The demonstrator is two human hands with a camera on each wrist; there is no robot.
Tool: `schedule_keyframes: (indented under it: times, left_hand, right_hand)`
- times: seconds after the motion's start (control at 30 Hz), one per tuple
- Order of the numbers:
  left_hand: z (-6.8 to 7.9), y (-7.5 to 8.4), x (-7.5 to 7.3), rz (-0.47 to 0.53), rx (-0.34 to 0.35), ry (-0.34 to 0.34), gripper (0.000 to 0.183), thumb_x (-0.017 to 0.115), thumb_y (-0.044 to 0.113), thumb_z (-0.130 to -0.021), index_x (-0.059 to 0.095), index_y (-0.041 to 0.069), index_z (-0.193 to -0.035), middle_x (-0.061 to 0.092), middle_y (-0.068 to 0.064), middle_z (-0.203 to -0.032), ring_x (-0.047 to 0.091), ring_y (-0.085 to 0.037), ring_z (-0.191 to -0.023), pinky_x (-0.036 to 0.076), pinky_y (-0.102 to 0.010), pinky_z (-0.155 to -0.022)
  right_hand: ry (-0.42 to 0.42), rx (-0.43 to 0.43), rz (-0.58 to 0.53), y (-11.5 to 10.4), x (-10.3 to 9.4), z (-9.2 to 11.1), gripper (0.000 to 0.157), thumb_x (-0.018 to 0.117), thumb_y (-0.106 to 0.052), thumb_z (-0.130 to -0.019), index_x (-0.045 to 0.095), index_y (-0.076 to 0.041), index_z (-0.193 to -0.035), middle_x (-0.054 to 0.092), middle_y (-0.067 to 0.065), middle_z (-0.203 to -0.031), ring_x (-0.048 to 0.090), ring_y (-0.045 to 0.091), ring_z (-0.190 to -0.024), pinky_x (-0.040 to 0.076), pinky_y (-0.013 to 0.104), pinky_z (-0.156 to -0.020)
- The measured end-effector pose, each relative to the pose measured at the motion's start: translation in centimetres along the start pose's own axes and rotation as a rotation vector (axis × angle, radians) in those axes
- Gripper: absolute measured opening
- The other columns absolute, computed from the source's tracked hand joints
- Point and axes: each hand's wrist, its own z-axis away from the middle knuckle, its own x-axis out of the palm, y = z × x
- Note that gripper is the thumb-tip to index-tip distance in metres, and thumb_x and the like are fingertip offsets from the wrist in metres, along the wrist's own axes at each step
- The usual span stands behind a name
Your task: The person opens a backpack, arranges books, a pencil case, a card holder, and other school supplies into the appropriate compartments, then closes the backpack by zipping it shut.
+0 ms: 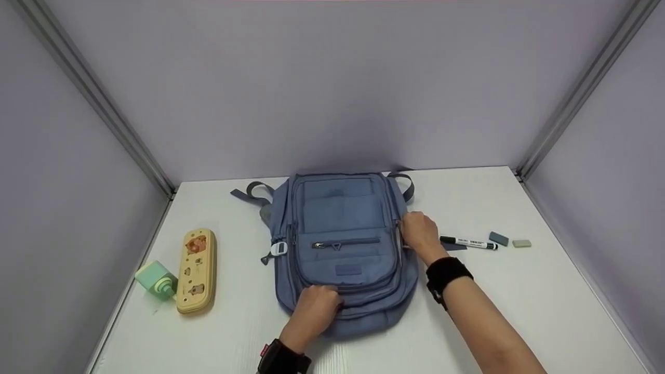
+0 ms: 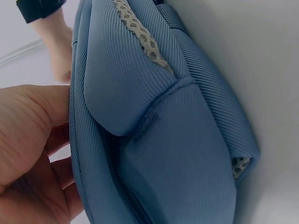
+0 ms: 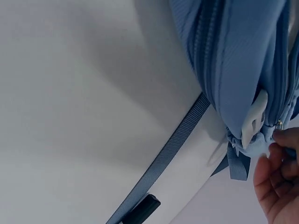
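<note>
A blue backpack [image 1: 340, 213] lies front side up on the white table, its top toward the back wall. My left hand [image 1: 318, 306] grips the fabric at the bag's lower front; in the left wrist view the thumb of that hand [image 2: 28, 140] lies against the ribbed edge, beside a partly parted zipper seam. At the bag's right side, my right hand [image 1: 420, 234] is up against the side zipper. From the right wrist, the right hand [image 3: 280, 182] pinches a small metal zipper pull [image 3: 279, 124] next to a pale plastic buckle [image 3: 254, 119].
Left of the bag are a yellow pencil case [image 1: 196, 272] with bear pictures and a green bottle-shaped item [image 1: 157, 279]. To the right lie a black-and-white marker [image 1: 470, 242], a dark eraser-like block [image 1: 499, 238] and a pale one [image 1: 521, 243]. Straps [image 1: 249, 193] spread behind the bag.
</note>
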Motion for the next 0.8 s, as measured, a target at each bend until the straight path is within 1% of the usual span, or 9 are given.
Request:
schedule_keyframes:
  times: [0.07, 0.13, 0.2, 0.27, 0.37, 0.47, 0.6, 0.7, 0.8]
  left_hand:
    - [0.0, 0.0, -0.1, 0.005, -0.003, -0.007, 0.025, 0.074, 0.003, -0.075, 0.063, 0.017, -0.056, 0.052, 0.005, -0.059, 0.056, -0.018, -0.051, 0.043, -0.036, -0.043]
    - [-0.1, 0.0, -0.1, 0.007, -0.008, -0.012, 0.022, 0.076, 0.005, -0.076, 0.066, 0.017, -0.059, 0.052, 0.005, -0.06, 0.057, -0.018, -0.052, 0.043, -0.035, -0.044]
    - [0.0, 0.1, -0.1, 0.004, -0.013, -0.012, 0.02, 0.077, 0.007, -0.077, 0.069, 0.016, -0.061, 0.053, 0.005, -0.061, 0.058, -0.018, -0.053, 0.043, -0.035, -0.044]
    - [0.0, 0.1, 0.0, -0.001, -0.013, -0.007, 0.018, 0.077, 0.008, -0.077, 0.07, 0.017, -0.063, 0.053, 0.005, -0.061, 0.058, -0.017, -0.053, 0.044, -0.035, -0.044]
    - [0.1, 0.0, 0.2, -0.001, -0.009, 0.004, 0.015, 0.077, 0.01, -0.078, 0.072, 0.017, -0.066, 0.054, 0.005, -0.063, 0.059, -0.017, -0.055, 0.044, -0.035, -0.044]
    - [0.2, -0.4, 0.1, 0.039, -0.008, -0.006, 0.011, 0.078, 0.012, -0.078, 0.075, 0.018, -0.07, 0.058, 0.006, -0.066, 0.061, -0.016, -0.058, 0.046, -0.035, -0.047]
    - [0.1, -1.2, -0.4, 0.153, -0.006, -0.069, 0.005, 0.08, 0.015, -0.079, 0.079, 0.02, -0.079, 0.068, 0.007, -0.075, 0.066, -0.013, -0.066, 0.051, -0.033, -0.055]
    - [-0.3, -1.8, -1.1, 0.232, -0.014, -0.128, 0.003, 0.078, 0.016, -0.082, 0.08, 0.018, -0.084, 0.071, 0.007, -0.081, 0.067, -0.012, -0.071, 0.053, -0.033, -0.061]
    - [-0.6, -2.1, -1.5, 0.265, -0.024, -0.155, 0.004, 0.075, 0.018, -0.086, 0.079, 0.017, -0.087, 0.071, 0.008, -0.082, 0.067, -0.012, -0.072, 0.053, -0.035, -0.064]
  right_hand:
    - [-0.03, 0.042, -0.033, -0.2, -0.3, 0.5, 0.019, 0.065, -0.008, -0.087, 0.066, 0.001, -0.071, 0.065, 0.019, -0.074, 0.065, 0.037, -0.067, 0.051, 0.051, -0.057]
    - [-0.039, 0.079, -0.084, -0.7, -0.7, 1.1, 0.014, 0.068, -0.011, -0.087, 0.069, 0.002, -0.082, 0.063, 0.018, -0.081, 0.064, 0.036, -0.073, 0.051, 0.05, -0.06]
    - [-0.034, 0.092, -0.154, -1.4, -1.1, 1.9, 0.021, 0.07, -0.013, -0.087, 0.07, 0.004, -0.099, 0.06, 0.018, -0.091, 0.063, 0.035, -0.081, 0.052, 0.049, -0.065]
    - [-0.033, 0.068, -0.228, -2.4, -1.5, 2.8, 0.032, 0.071, -0.013, -0.087, 0.067, 0.004, -0.114, 0.055, 0.016, -0.097, 0.06, 0.032, -0.086, 0.051, 0.048, -0.071]
    - [-0.069, -0.045, -0.327, -3.9, -2.0, 4.4, 0.035, 0.073, -0.01, -0.086, 0.066, 0.002, -0.119, 0.051, 0.011, -0.099, 0.055, 0.026, -0.085, 0.049, 0.043, -0.073]
    - [-0.16, -0.189, -0.4, -5.1, -2.3, 6.1, 0.03, 0.075, -0.011, -0.087, 0.07, -0.003, -0.115, 0.049, 0.006, -0.099, 0.053, 0.021, -0.085, 0.048, 0.041, -0.075]
    - [-0.306, -0.368, -0.43, -6.1, -2.4, 8.3, 0.028, 0.073, -0.019, -0.09, 0.071, -0.006, -0.115, 0.054, 0.006, -0.111, 0.056, 0.025, -0.101, 0.048, 0.045, -0.087]
    - [-0.373, -0.45, -0.428, -6.2, -2.3, 9.4, 0.031, 0.071, -0.024, -0.092, 0.071, -0.008, -0.118, 0.056, 0.008, -0.118, 0.057, 0.026, -0.108, 0.047, 0.045, -0.091]
    - [-0.385, -0.487, -0.44, -6.0, -2.1, 10.2, 0.031, 0.071, -0.028, -0.092, 0.072, -0.01, -0.117, 0.057, 0.005, -0.119, 0.057, 0.022, -0.109, 0.047, 0.042, -0.091]
